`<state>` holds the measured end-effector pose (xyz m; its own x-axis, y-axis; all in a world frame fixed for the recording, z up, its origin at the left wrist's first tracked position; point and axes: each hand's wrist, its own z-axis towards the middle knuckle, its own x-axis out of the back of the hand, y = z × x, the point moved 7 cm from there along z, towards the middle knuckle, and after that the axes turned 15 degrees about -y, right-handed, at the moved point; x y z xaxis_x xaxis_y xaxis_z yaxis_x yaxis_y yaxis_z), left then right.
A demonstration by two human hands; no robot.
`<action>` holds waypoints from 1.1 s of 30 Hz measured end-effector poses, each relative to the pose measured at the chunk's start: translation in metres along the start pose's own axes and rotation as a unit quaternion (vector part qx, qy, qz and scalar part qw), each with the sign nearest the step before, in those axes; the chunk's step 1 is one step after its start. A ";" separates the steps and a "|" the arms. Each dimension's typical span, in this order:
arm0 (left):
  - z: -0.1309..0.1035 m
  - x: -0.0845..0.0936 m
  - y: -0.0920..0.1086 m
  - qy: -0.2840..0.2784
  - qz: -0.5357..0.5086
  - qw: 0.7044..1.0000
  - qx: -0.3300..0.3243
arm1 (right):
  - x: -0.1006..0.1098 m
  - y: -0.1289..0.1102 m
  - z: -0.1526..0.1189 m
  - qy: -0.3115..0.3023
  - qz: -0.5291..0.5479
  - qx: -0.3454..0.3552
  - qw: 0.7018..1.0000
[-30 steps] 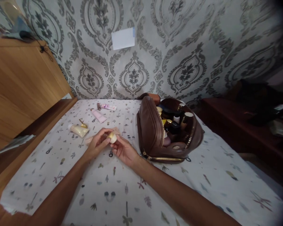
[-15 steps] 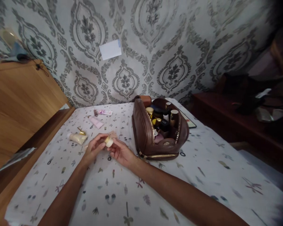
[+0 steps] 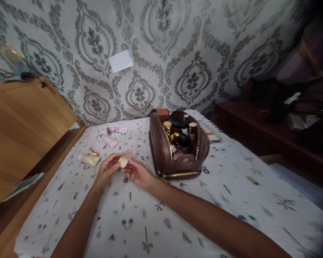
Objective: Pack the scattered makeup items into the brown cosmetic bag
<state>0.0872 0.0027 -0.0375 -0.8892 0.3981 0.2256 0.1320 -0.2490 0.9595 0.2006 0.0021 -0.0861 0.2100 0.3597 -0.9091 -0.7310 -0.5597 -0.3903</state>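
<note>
A small cream jar with a gold-toned lid is held between my two hands over the bed. My left hand pinches it from the left, thumb and fingers around its lid side. From the right, the fingertips of my right hand close on its pale body. A pinkish flat item lies just behind the jar, partly hidden by it. To the right stands a brown toiletry bag, unzipped, with several bottles and a black box inside.
Left of my hands lie a cream-coloured tube and a small gold item. Farther back are a pink tube and a white-and-pink tube. A wooden board borders the left side; dark furniture stands at right.
The view has shifted slightly, so the bag appears a little farther left. Both hands keep their hold on the jar, with hardly any change in pose.
</note>
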 end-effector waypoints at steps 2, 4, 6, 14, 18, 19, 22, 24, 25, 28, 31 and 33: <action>0.000 0.000 -0.001 -0.006 -0.014 1.000 -0.002 | 0.000 0.000 0.000 0.001 -0.001 0.000 1.000; 0.001 0.000 -0.002 -0.003 -0.030 1.000 -0.002 | 0.000 0.000 -0.001 0.006 -0.004 0.003 1.000; 0.001 0.002 -0.005 0.006 -0.042 0.999 0.001 | 0.000 0.000 -0.001 0.009 -0.009 0.003 1.000; 0.000 0.005 -0.007 0.011 -0.056 0.998 0.015 | -0.004 -0.003 -0.002 0.003 -0.026 0.005 1.000; 0.000 0.003 -0.004 0.009 -0.052 0.998 0.022 | -0.005 -0.003 -0.003 0.007 -0.029 0.009 1.000; 0.000 0.004 -0.004 0.015 -0.049 0.998 0.027 | -0.004 -0.003 -0.003 0.008 -0.030 0.009 0.999; 0.001 0.004 -0.004 0.027 -0.053 0.998 0.035 | -0.005 -0.002 -0.003 0.010 -0.031 0.009 0.999; 0.001 0.003 -0.002 0.027 -0.065 0.997 0.031 | -0.005 -0.002 -0.003 0.013 -0.027 0.007 1.000; 0.000 0.003 0.000 0.026 -0.072 0.997 0.030 | -0.004 -0.002 -0.003 0.017 -0.023 0.004 1.000; -0.001 0.005 0.004 0.023 -0.091 0.995 0.032 | -0.002 -0.001 -0.003 0.037 -0.009 -0.009 0.999; -0.001 0.007 0.006 0.024 -0.095 0.995 0.028 | -0.001 0.000 -0.004 0.052 0.000 -0.019 0.998; -0.001 0.009 0.006 0.023 -0.093 0.995 0.024 | -0.001 0.000 -0.004 0.053 0.004 -0.021 0.998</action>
<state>0.0800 0.0039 -0.0296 -0.9193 0.3919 0.0357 -0.0177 -0.1318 0.9911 0.2029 -0.0011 -0.0862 0.2739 0.2756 -0.9214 -0.7055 -0.5936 -0.3873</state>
